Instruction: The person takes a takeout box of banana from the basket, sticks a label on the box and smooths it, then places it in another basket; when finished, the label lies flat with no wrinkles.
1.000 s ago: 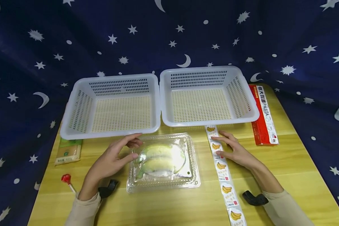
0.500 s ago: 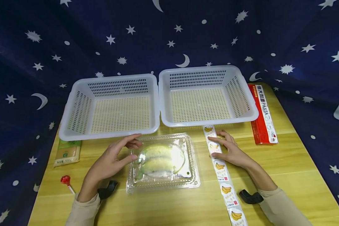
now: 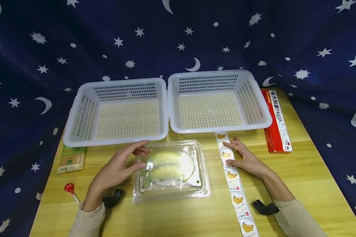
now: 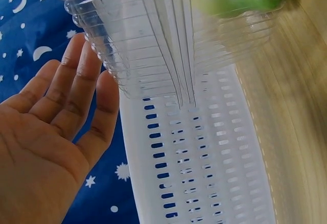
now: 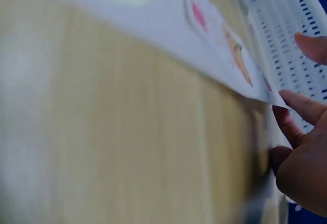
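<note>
A clear plastic clamshell box [image 3: 172, 191] with bananas [image 3: 166, 164] inside lies on the table, its lid down. My left hand [image 3: 117, 166] is beside its left edge, thumb over the lid's corner and fingers relaxed. In the left wrist view the same hand [image 4: 56, 116] shows a bare palm next to the ridged side of the box [image 4: 148, 45]. A long strip of banana stickers [image 3: 237, 200] lies right of the box. My right hand [image 3: 249, 163] rests at that strip's right edge, thumb and index fingertip over it. In the right wrist view the fingers [image 5: 306, 106] meet the strip's edge.
Two white perforated baskets [image 3: 115, 142] [image 3: 222, 129] stand side by side behind the box. A red pasta box [image 3: 274, 131] lies at the right. A tan packet [image 3: 72, 161] and a red lollipop [image 3: 69, 188] are at the left. A starry dark blue cloth [image 3: 154, 46] hangs behind.
The right hand and the strip's upper part shifted slightly left, then slightly back right. The left hand and the clamshell box have stayed in place.
</note>
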Demonstrator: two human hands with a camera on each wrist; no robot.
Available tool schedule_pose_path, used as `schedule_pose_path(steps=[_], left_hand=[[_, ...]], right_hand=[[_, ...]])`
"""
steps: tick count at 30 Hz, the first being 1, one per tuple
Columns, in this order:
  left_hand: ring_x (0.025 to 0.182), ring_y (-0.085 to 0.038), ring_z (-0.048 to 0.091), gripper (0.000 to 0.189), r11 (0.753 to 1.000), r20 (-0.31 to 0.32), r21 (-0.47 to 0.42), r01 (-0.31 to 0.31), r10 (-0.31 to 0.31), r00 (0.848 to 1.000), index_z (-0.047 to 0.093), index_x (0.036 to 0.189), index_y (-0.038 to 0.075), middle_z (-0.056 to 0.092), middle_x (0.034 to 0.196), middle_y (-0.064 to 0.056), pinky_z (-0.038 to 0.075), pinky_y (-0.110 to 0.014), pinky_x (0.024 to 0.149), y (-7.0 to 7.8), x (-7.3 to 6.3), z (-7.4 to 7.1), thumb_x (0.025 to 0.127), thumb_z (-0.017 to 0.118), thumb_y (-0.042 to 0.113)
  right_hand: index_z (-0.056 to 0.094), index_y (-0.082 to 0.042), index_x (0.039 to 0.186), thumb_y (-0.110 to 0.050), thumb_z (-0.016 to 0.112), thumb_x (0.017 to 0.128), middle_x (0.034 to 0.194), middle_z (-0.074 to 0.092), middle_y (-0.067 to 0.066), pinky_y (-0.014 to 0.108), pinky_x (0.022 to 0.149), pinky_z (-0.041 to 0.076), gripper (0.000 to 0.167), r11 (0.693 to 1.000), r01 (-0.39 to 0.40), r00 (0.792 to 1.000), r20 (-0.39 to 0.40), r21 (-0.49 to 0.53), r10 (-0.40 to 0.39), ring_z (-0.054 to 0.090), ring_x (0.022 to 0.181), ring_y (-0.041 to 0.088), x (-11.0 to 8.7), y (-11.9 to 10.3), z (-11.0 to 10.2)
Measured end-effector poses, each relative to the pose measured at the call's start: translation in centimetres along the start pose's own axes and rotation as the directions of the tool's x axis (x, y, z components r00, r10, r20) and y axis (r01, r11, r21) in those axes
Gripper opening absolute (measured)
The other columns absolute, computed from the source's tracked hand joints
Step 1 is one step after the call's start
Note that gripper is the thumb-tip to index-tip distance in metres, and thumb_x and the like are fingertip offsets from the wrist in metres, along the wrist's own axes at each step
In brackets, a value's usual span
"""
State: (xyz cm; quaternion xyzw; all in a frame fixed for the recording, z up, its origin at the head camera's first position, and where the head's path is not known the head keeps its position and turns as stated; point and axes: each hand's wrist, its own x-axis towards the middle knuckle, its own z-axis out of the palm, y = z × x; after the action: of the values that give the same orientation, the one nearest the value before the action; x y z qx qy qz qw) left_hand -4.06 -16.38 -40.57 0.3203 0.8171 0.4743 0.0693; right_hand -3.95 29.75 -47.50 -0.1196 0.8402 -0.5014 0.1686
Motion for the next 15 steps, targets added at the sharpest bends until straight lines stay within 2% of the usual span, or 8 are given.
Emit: schedule_pose_path(steps=[2,3,6,9,13,15], left_hand=[[0.110,-0.020,0.060,0.065,1.000,0.002,0.001,-0.002,0.002,1.000,0.038,0.149,0.015,0.064,0.124,-0.006,0.050,-0.032,0.095,0.1,-0.1,0.0,0.091,0.067,0.003],[0.110,-0.021,0.060,0.065,1.000,0.004,0.001,-0.009,0.009,1.000,0.038,0.149,0.014,0.064,0.124,-0.007,0.050,-0.033,0.095,0.1,-0.2,0.0,0.091,0.067,0.003],[0.111,-0.022,0.060,0.066,1.000,0.010,0.000,-0.022,0.022,1.000,0.038,0.149,0.014,0.064,0.124,-0.007,0.050,-0.033,0.095,0.2,-0.2,-0.1,0.091,0.067,0.002],[0.111,-0.022,0.060,0.066,0.999,0.014,0.001,-0.032,0.032,0.999,0.039,0.148,0.013,0.064,0.124,-0.007,0.050,-0.033,0.095,0.3,-0.1,-0.2,0.090,0.067,0.001],[0.113,-0.020,0.060,0.067,1.000,0.024,0.007,-0.030,0.029,0.999,0.039,0.149,0.014,0.064,0.124,-0.008,0.050,-0.035,0.096,0.5,0.2,-0.4,0.090,0.068,0.000],[0.113,-0.019,0.059,0.067,1.000,0.028,0.002,-0.026,0.026,0.999,0.039,0.148,0.013,0.063,0.125,-0.009,0.050,-0.037,0.096,0.8,0.4,-0.5,0.089,0.068,0.000]], right_hand=[[0.042,-0.002,0.146,-0.008,0.071,0.088,0.145,0.034,0.021,0.047,0.121,0.018,0.065,0.998,0.022,1.000,0.012,0.058,-0.023,0.017,0.147,0.033,-0.2,-0.2,0.3],[0.040,-0.001,0.147,-0.006,0.069,0.089,0.144,0.034,0.021,0.036,0.120,0.024,0.065,0.993,0.041,0.999,0.023,0.107,-0.044,0.026,0.145,0.026,-0.4,-0.4,0.5],[0.031,0.005,0.149,0.003,0.063,0.091,0.140,0.030,0.023,0.013,0.103,0.040,0.066,0.958,0.112,0.988,0.069,0.265,-0.135,0.041,0.133,0.006,-0.5,-1.4,1.0],[0.021,0.007,0.152,0.010,0.058,0.091,0.139,0.021,0.027,0.018,0.092,0.051,0.071,0.914,0.158,0.970,0.115,0.374,-0.214,0.049,0.124,0.004,-0.4,-2.7,1.3],[0.013,-0.002,0.156,0.011,0.056,0.090,0.153,0.007,0.022,0.021,0.088,0.054,0.080,0.904,0.159,0.964,0.136,0.398,-0.229,0.046,0.122,0.003,-0.4,-5.0,1.3],[0.009,-0.005,0.157,0.013,0.055,0.090,0.160,-0.004,0.017,0.021,0.093,0.052,0.083,0.895,0.158,0.961,0.145,0.417,-0.237,0.041,0.128,0.001,-0.3,-6.1,1.2]])
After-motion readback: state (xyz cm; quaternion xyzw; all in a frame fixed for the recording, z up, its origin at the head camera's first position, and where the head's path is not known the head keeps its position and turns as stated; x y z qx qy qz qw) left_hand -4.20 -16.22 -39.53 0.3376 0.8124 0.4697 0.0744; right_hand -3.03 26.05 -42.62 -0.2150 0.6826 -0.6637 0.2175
